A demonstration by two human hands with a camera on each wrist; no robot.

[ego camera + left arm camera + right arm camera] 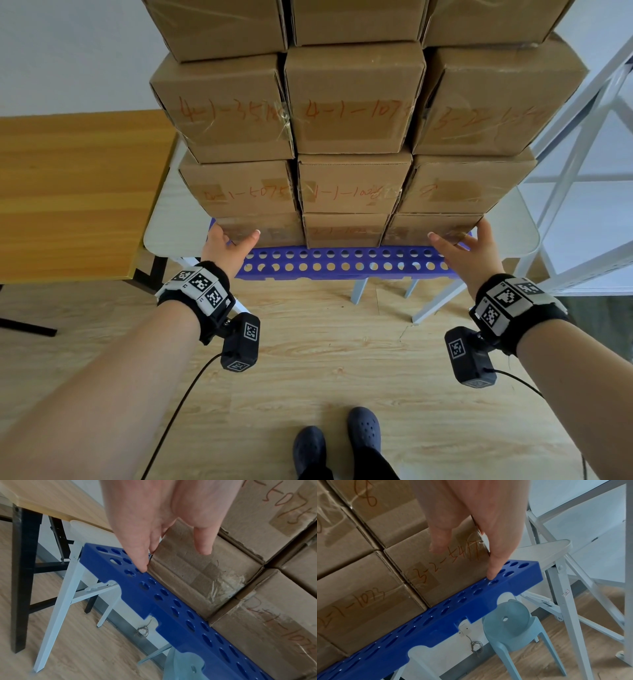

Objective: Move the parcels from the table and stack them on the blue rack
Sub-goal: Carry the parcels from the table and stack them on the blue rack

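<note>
Brown cardboard parcels [352,99] with red handwritten numbers stand stacked in rows of three on the blue perforated rack [342,263]. My left hand [227,243] is at the outer corner of the bottom-left parcel [270,229], fingers straight along its side and thumb by its front. My right hand [462,245] mirrors it at the bottom-right parcel [424,228]. In the left wrist view the left hand [173,558] has straight fingers against that parcel [197,577] above the rack [171,609]. The right hand [464,563] touches its parcel [450,574], one fingertip on the rack [436,626].
The rack lies on a white folding table [168,219]. A wooden table [75,192] stands at the left and a white metal shelf frame [582,154] at the right. A pale blue stool [510,622] is under the white table. My feet [339,442] are on the wood floor.
</note>
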